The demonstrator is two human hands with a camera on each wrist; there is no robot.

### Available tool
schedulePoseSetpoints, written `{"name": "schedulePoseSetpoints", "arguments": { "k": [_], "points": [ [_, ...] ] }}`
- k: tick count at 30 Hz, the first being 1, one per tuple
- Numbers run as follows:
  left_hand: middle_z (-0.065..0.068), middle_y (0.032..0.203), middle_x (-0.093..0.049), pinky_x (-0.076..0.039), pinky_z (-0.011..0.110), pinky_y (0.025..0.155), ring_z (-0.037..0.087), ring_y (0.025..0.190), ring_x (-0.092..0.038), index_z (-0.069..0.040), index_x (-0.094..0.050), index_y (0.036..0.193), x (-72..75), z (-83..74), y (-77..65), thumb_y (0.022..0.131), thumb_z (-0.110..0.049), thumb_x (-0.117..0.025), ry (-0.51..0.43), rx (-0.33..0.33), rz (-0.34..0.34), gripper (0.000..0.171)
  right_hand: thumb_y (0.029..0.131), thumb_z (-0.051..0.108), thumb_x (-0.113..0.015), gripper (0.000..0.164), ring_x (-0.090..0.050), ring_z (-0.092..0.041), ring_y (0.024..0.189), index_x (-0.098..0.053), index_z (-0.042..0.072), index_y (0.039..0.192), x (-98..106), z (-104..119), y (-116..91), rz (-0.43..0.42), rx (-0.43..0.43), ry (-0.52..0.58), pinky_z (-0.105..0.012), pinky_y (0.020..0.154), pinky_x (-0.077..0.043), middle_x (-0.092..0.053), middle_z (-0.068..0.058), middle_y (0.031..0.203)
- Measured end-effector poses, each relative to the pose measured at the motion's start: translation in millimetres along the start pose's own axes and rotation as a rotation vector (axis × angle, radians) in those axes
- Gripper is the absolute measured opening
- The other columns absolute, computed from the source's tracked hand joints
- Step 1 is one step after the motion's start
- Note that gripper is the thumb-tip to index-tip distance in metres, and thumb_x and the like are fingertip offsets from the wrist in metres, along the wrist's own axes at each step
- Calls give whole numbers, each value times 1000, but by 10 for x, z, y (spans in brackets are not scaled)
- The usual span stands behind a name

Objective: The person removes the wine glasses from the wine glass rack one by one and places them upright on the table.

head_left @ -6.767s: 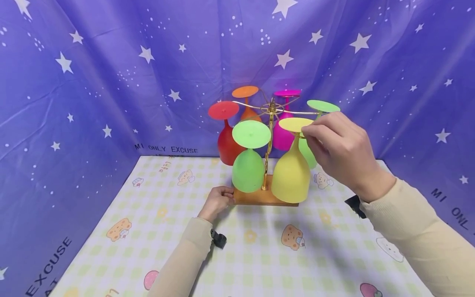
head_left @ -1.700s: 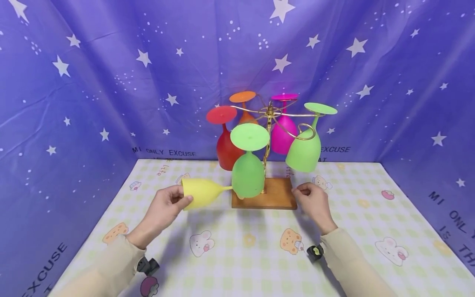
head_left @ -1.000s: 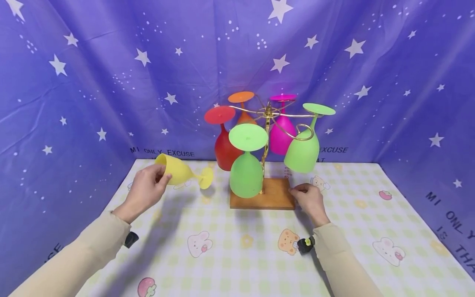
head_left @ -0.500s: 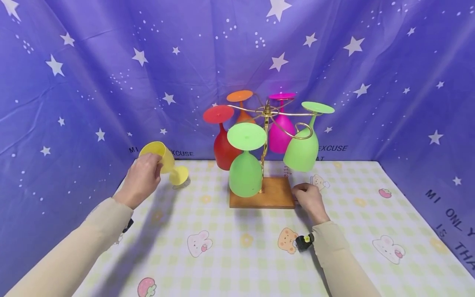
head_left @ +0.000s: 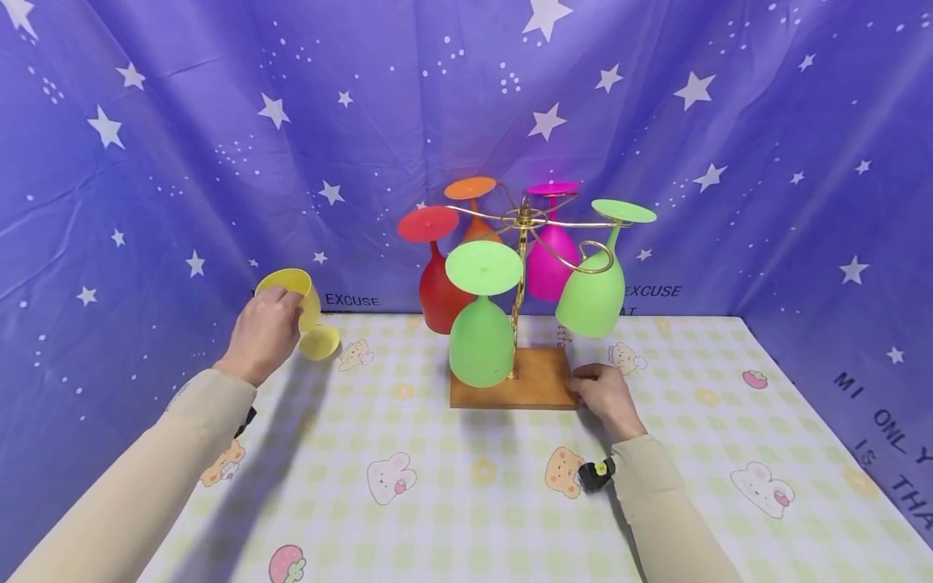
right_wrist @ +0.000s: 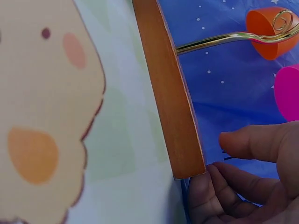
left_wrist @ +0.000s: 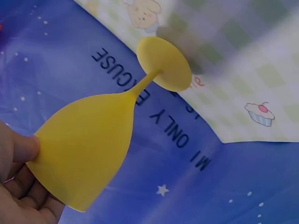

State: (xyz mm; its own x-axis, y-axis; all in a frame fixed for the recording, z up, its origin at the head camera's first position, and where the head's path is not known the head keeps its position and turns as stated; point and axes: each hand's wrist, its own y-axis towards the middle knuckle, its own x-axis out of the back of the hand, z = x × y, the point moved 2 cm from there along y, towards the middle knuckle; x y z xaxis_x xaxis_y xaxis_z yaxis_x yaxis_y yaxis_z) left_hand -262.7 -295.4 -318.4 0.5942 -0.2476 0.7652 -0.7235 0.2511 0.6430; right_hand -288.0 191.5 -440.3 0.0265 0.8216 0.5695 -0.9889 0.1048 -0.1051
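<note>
At the table's back left, my left hand (head_left: 264, 334) pinches a yellow wine glass (head_left: 309, 312) by its bowl rim, thumb outside. The glass tilts with its mouth up and its foot (left_wrist: 164, 64) low over the cloth; whether the foot touches is unclear. My right hand (head_left: 607, 398) holds the right end of the wooden base (head_left: 543, 379) of a gold wine glass rack (head_left: 525, 220). In the right wrist view, its thumb lies over the base and its fingers (right_wrist: 203, 193) are at the end. One front loop (head_left: 599, 263) of the rack is bare.
Upside down on the rack hang a red glass (head_left: 440, 291), an orange glass (head_left: 474, 219), a magenta glass (head_left: 551, 263) and two green glasses, one in front (head_left: 481, 340) and one at right (head_left: 594, 300). Starry blue curtains (head_left: 379, 162) enclose the checked tablecloth (head_left: 481, 518).
The yellow glass left the rack's front right loop and moved leftward in my left hand, turning mouth up. Earlier the left hand was at the base; now the right hand is.
</note>
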Motion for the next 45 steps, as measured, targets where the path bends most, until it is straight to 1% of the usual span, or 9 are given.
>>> {"name": "schedulePoseSetpoints", "arguments": {
  "k": [3,7,11,20,27,32,38,41,45],
  "points": [
    [21,79,-56,-44,55,71,44,77,-55,8,-62,90,-16,52,24,77,8,-62,6,27,4,13,83,13,-67,37,-60,-26,84,-63,-6,114,-5,-15,0,7,0,-26,-38,78,-48,-65,-21,102],
    [23,82,-56,-44,57,72,45,80,-54,9,-62,92,-26,102,69,78,7,-61,17,67,19,13,82,13,-68,37,-55,-35,102,-63,-6,114,-7,-24,-6,12,-2,-30,-47,92,-42,-61,-24,114],
    [25,86,-57,-45,57,76,45,84,-54,10,-62,95,-31,162,108,80,7,-60,25,112,48,16,80,10,-67,39,-50,-39,111,-62,-7,115,-19,-32,-9,18,-12,-15,-50,97,-39,-57,-27,121],
    [27,86,-56,-44,58,78,47,86,-54,11,-60,91,-82,321,102,79,8,-59,65,165,114,13,79,9,-67,40,-52,-40,109,-61,-8,115,-62,-38,2,22,-9,-26,-49,96,-40,-57,-27,119],
    [27,86,-56,-44,59,77,47,86,-54,11,-60,92,-115,368,79,79,8,-58,76,187,143,14,79,9,-67,40,-52,-39,109,-61,-7,115,-77,-54,9,19,-14,-33,-49,96,-41,-58,-27,118],
    [27,84,-56,-44,58,76,47,82,-54,12,-61,91,-136,349,71,77,9,-57,84,171,123,15,78,8,-66,39,-53,-38,107,-61,-7,114,-70,-53,8,11,-15,-36,-49,94,-41,-59,-26,117],
    [25,77,-53,-42,57,70,46,76,-53,10,-59,81,-178,331,71,72,10,-56,100,131,52,10,78,8,-66,39,-53,-38,106,-61,-7,114,-63,-66,8,6,-25,-34,-49,94,-41,-58,-26,117],
    [26,77,-53,-41,58,68,47,76,-53,10,-58,80,-184,339,70,73,9,-56,115,137,39,7,78,8,-66,39,-53,-38,106,-61,-7,114,-63,-65,10,9,-23,-39,-48,94,-42,-59,-26,117],
    [27,80,-55,-41,59,69,47,80,-54,10,-59,85,-181,348,73,75,8,-57,127,164,53,11,78,8,-66,39,-53,-37,105,-61,-7,114,-64,-53,13,13,-28,-46,-48,93,-42,-58,-26,117]
  ]
}}
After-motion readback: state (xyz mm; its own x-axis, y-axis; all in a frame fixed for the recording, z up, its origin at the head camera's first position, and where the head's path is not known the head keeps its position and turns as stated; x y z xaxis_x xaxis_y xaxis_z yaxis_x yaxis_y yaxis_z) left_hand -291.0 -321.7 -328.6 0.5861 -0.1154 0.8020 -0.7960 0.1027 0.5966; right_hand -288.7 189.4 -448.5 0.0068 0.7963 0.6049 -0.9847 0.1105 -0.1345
